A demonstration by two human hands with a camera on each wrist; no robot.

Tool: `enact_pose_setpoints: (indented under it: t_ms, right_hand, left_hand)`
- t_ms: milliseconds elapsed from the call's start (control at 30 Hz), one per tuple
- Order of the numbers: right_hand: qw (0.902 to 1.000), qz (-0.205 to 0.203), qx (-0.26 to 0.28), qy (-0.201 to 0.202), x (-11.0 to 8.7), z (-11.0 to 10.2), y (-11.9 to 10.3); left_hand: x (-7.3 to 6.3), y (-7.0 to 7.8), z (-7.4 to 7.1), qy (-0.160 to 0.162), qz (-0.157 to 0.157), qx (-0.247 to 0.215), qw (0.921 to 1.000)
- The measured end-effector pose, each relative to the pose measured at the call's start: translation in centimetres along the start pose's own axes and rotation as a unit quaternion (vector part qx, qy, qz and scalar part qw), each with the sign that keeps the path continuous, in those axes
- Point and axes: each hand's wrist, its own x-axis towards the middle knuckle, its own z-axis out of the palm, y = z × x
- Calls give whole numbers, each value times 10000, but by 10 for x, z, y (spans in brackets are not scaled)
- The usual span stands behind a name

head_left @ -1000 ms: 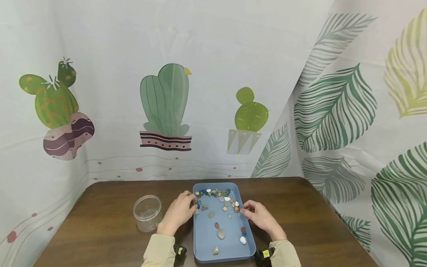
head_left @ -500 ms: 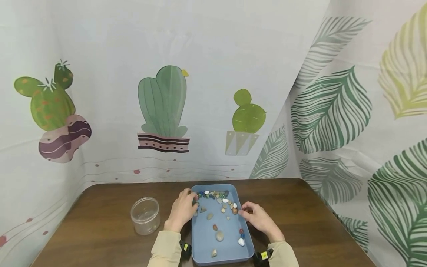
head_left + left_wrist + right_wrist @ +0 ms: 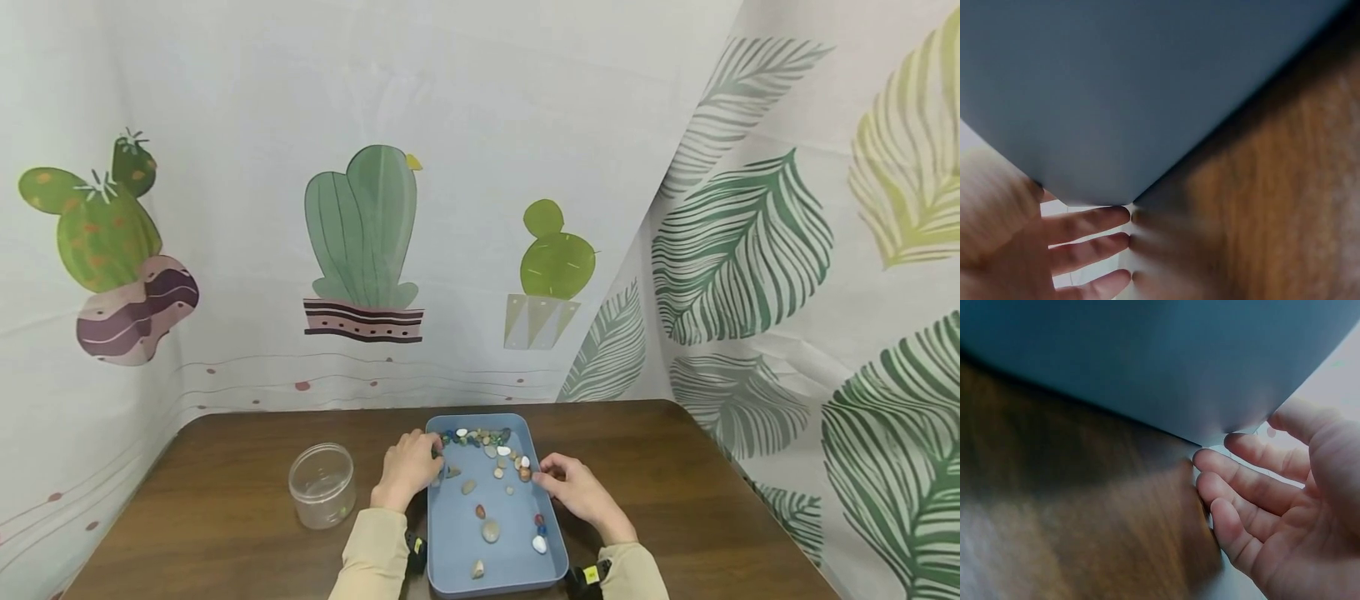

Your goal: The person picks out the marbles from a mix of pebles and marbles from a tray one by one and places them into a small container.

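A blue rectangular tray (image 3: pixel 498 554) holds pebbles of several colours, most crowded along its far end. My left hand (image 3: pixel 407 468) reaches over the tray's left rim, thumb and index finger among the pebbles in the far left part. What those two fingertips do is hidden. In the left wrist view the other fingers (image 3: pixel 1088 255) extend outside the wall, down by the table. At the right rim, my right hand (image 3: pixel 583 492) grips the tray edge lightly, thumb over it and index fingertip at the outer wall; the remaining fingers (image 3: pixel 1247 481) curl loosely below.
A clear round jar (image 3: pixel 322 487) stands on the brown wooden table (image 3: pixel 217 508), left of my left hand, with a small greenish spot low inside. Behind the table hangs a white cloth (image 3: pixel 465 250) printed with cacti and leaves.
My left hand has shifted slightly right, further over the tray's rim, and now covers pebbles that showed before. My right hand stays at the right rim. The view has drifted a little.
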Motion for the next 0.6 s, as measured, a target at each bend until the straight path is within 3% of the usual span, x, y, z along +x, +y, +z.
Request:
enact_pose_setpoints:
  t_ms: [367,600]
  right_hand:
    - [10000,43,-30,18,-1,1,-1]
    - [10000,-24,-30,3,-1,1,1]
  left_hand:
    - [-1,-1,0,-87,-52,3,9999]
    - [-1,-6,5,36,-68,-145,9999]
